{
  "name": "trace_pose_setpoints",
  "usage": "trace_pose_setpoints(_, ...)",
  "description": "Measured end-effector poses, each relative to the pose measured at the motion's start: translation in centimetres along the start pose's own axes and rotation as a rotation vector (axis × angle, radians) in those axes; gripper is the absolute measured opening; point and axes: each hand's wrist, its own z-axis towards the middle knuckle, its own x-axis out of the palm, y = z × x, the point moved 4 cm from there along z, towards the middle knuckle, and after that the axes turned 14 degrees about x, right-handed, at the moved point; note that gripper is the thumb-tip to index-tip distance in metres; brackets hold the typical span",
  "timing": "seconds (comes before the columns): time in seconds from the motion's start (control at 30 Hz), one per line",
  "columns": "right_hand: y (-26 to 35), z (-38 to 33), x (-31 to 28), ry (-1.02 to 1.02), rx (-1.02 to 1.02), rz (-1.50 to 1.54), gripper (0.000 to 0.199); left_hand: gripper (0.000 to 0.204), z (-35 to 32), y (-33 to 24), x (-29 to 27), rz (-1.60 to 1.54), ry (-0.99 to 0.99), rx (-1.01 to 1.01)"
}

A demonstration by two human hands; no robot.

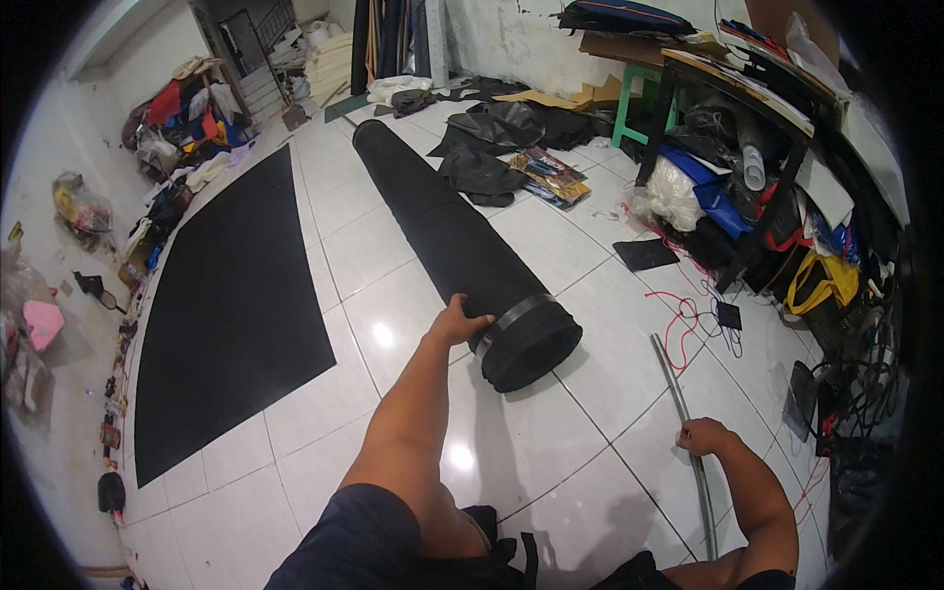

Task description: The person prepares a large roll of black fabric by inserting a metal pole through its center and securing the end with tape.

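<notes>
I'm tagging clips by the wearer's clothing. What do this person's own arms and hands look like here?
Both forearms are bare, with no sleeves reaching the elbows. The left hand and right hand are bare too: no gloves, and no watch, band or ring that I can make out. Dark clothing shows only at the lower edge of the head view.

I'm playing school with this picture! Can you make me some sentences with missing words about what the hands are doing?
The left hand rests on a big ____ fabric roll.
The right hand grips a long metal ____.
A flat black sheet lies on the ____ of the roll.
The floor is made of white ____.

Missing words: black, pipe, left, tiles
</notes>
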Motion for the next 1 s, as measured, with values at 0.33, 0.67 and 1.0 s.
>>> trace_pose_setpoints(0.33,0.1,0.2,0.1,-0.038,-0.036,-0.019,0.038,0.103,-0.2,-0.4,-0.3,0.013,0.005,-0.012)
trace_pose_setpoints(0.67,0.0,-1.8,-4.1,-0.276,0.030,0.122,0.042,0.100,0.0,-0.5,-0.1,0.005,0.021,-0.013)
trace_pose_setpoints(1.0,1.6,-5.0,-6.7,-0.486,0.016,0.164,0.048,0.076,0.5,-1.5,-0.6,0.137,-0.088,0.072)
